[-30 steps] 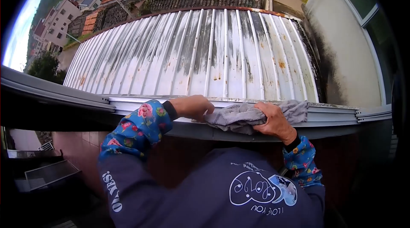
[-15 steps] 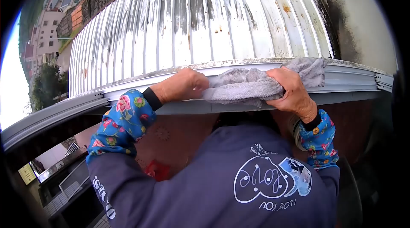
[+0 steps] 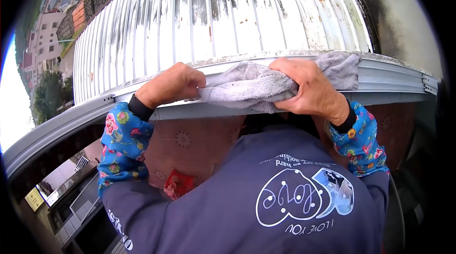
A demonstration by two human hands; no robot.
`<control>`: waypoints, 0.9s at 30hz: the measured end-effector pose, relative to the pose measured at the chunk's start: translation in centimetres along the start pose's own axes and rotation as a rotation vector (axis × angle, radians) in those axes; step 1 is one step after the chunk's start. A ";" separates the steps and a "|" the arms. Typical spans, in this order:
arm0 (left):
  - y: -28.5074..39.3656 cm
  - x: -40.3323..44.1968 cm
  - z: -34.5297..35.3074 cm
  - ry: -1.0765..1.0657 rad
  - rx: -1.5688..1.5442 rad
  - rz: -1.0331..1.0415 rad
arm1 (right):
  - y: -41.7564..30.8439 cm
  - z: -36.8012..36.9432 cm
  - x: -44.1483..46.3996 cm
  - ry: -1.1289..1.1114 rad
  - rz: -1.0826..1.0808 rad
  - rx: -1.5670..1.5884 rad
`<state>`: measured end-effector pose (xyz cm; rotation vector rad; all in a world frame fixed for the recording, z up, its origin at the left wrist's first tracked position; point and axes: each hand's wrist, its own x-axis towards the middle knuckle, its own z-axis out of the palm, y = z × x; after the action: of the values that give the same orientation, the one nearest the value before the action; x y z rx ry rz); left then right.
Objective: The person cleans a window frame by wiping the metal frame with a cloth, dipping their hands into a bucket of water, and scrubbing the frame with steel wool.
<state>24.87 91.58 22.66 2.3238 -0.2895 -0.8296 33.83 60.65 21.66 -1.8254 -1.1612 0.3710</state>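
The grey cloth (image 3: 251,85) lies on the metal rail (image 3: 389,79), bunched into a thick, loose roll whose long axis runs along the rail rather than across it. Both hands are at the cloth, so neither has a gap to cross; what differs is where each one meets it along the rail.

The left hand (image 3: 172,84) is at the cloth's left end, over the rail, with its fingers curled in and their tips seeming to pinch the very edge of the fabric. How firm that pinch is cannot be told. The right hand (image 3: 313,85) is farther right along the rail and has the fuller grip: it arches over the roll, fingers toward the rail's outer side and thumb toward its inner side, with the cloth squeezed between. A crumpled tail of cloth sticks out past this hand, rightward along the rail. The widest stretch of the roll lies between the two hands, so the right hand is nearer the cloth's bulk and the left hand has only its tip.

Beyond the rail, on its outer side, a ribbed metal roof (image 3: 164,26) spreads away. On the inner side, both forearms reach up to the rail in floral sleeves (image 3: 122,135), and well below the rail a red item (image 3: 180,182) shows beside the dark shirt (image 3: 204,216).
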 end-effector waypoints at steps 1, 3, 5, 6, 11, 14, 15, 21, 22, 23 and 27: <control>-0.7 -1.0 -0.3 0.003 0.017 -0.035 | -0.4 1.1 0.9 -0.055 0.012 0.020; -1.4 -2.7 -0.5 0.026 0.066 -0.108 | -1.0 3.2 2.4 -0.130 -0.015 0.017; -2.2 -3.7 0.4 0.009 0.078 -0.141 | -1.0 5.6 3.5 -0.161 -0.096 -0.018; -2.9 -4.3 0.6 0.012 0.101 -0.164 | -1.1 6.1 3.8 -0.174 -0.089 -0.014; -3.6 -5.2 1.7 0.134 0.180 -0.059 | -1.1 6.1 3.7 -0.150 -0.094 -0.006; -3.9 -5.0 0.9 0.081 0.094 -0.078 | -0.8 5.6 3.2 -0.145 -0.073 -0.012; -4.2 -5.1 1.1 0.086 0.081 -0.080 | -0.7 5.7 3.0 -0.140 -0.075 -0.005; -4.8 -4.5 2.0 0.010 0.309 -0.113 | -0.6 6.2 3.1 -0.137 -0.133 0.035; -4.4 -4.8 1.9 0.003 0.332 -0.126 | -0.7 6.0 3.2 -0.152 -0.115 0.030; -4.0 -5.2 1.3 0.042 0.369 -0.099 | -0.7 5.8 3.2 -0.165 -0.091 0.023; -5.1 -5.9 0.3 0.034 0.371 -0.127 | 0.6 5.1 2.3 -0.118 -0.135 -0.005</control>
<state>20.10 97.67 22.09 2.7229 -0.3049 -0.8543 31.97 65.21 18.92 -1.7377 -1.3598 0.4028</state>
